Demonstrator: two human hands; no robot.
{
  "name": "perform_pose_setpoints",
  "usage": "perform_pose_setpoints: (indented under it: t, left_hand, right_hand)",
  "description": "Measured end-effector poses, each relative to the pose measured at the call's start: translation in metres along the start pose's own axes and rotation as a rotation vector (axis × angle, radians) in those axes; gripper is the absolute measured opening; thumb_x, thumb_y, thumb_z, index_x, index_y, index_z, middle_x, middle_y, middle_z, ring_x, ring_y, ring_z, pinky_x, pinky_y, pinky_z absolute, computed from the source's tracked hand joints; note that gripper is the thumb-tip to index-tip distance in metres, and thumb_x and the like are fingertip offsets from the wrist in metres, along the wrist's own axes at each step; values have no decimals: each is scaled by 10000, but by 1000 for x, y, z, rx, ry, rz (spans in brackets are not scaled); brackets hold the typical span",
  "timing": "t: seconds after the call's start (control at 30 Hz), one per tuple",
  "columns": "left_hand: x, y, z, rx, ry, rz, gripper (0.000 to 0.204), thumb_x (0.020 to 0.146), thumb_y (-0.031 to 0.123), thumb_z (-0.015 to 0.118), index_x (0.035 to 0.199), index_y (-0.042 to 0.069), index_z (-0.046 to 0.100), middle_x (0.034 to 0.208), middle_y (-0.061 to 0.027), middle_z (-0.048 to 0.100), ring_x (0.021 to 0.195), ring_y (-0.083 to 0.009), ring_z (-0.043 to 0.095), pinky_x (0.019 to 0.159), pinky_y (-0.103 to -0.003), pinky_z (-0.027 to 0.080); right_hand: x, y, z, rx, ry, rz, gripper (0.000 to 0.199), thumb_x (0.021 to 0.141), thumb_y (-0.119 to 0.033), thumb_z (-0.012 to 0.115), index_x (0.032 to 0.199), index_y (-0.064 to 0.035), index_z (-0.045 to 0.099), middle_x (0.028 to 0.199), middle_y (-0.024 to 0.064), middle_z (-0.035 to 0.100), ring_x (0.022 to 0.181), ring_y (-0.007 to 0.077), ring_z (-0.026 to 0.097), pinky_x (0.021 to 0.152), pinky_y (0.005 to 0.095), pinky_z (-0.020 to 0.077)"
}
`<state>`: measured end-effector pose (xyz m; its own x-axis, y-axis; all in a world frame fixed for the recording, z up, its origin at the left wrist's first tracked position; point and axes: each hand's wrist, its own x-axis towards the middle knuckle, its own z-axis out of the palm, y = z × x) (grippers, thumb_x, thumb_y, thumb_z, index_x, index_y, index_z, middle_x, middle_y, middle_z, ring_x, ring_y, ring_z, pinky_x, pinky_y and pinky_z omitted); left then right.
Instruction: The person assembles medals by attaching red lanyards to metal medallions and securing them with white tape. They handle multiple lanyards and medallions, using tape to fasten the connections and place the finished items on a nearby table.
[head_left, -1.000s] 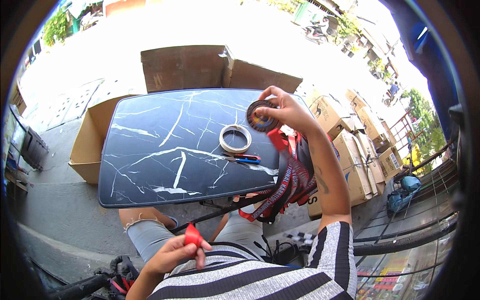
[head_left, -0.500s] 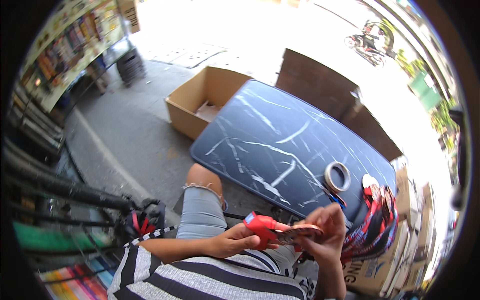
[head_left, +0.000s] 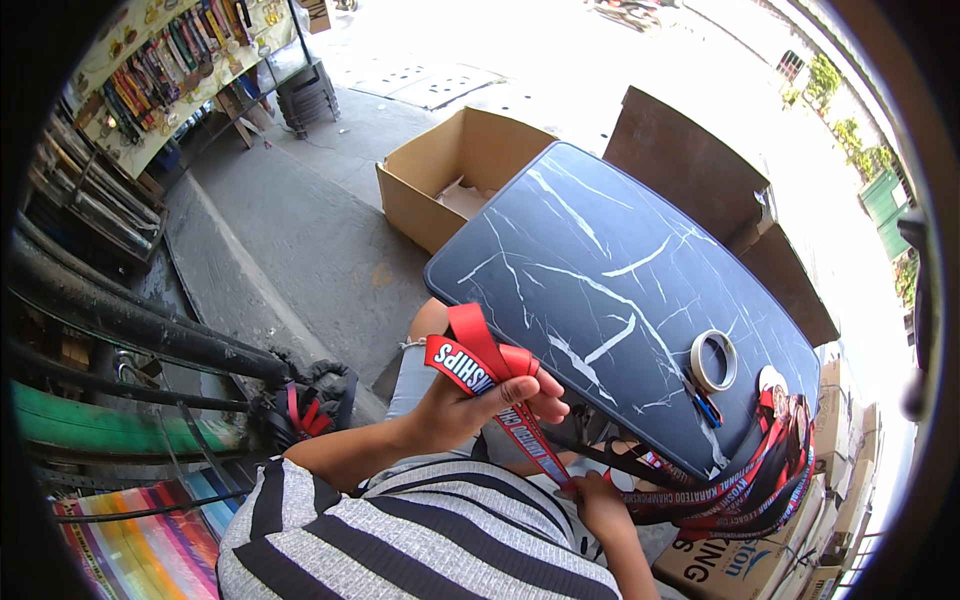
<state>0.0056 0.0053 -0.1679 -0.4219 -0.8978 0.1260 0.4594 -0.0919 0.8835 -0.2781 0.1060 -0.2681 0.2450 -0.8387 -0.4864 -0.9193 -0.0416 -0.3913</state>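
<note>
A red printed medal ribbon is gathered in loops at my left hand, held between thumb and fingers above my lap. From there a strip of it runs down taut to my right hand, whose fingers are closed on it low beside the table. No medal shows clearly at my right hand. On the table's near right corner lies a bunch of medals, their red and black ribbons hanging over the edge close to my right hand.
The dark marbled table carries a tape roll and a blue-handled cutter. An open cardboard box stands beyond its left end. Flattened cartons lean at the right; black pipes run along my left.
My left hand has risen with the ribbon, now looped out. My right hand has moved down from the medal it held and now pulls on the ribbon's lower strip. The view has shifted.
</note>
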Motion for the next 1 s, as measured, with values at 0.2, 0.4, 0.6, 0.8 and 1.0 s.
perform_pose_setpoints:
  t: [0.2,0.4,0.6,0.8,1.0]
  left_hand:
    - [-1,4,1,-39,-102,-100,353,1043,263,475,1141,-55,592,1037,-176,698,1008,-254,704,867,-340,569]
    - [-3,-1,-3,76,-163,-205,461,1052,319,440,1238,-91,543,1081,-213,690,1015,-267,698,857,-329,567]
    - [-1,3,-12,106,-123,-238,409,1033,313,496,1220,-39,589,1106,-148,689,1066,-213,662,930,-336,522]
    - [2,-18,11,362,-375,-299,311,984,253,615,1174,8,598,988,-90,668,915,-163,637,833,-312,501]
    - [6,-20,14,331,-377,-225,362,916,180,716,1202,20,560,1017,-58,641,928,-120,618,852,-278,496]
  right_hand:
    - [54,-34,-11,453,-238,-296,221,964,-183,603,1086,-27,702,1130,183,679,1042,291,662,863,376,504]
    - [49,-78,-30,1201,-239,-468,255,1005,-190,579,1110,20,679,1037,76,686,927,135,643,861,298,503]
    - [43,-56,-41,1017,-157,-156,255,992,-192,605,1103,34,650,999,78,675,894,120,641,809,270,511]
    - [21,-56,-43,1057,-46,-439,150,956,-152,657,1013,-14,657,941,-1,646,924,77,584,845,262,460]
    - [-11,-55,-76,1219,153,-411,156,984,-107,568,981,40,618,914,50,599,866,121,571,801,279,457]
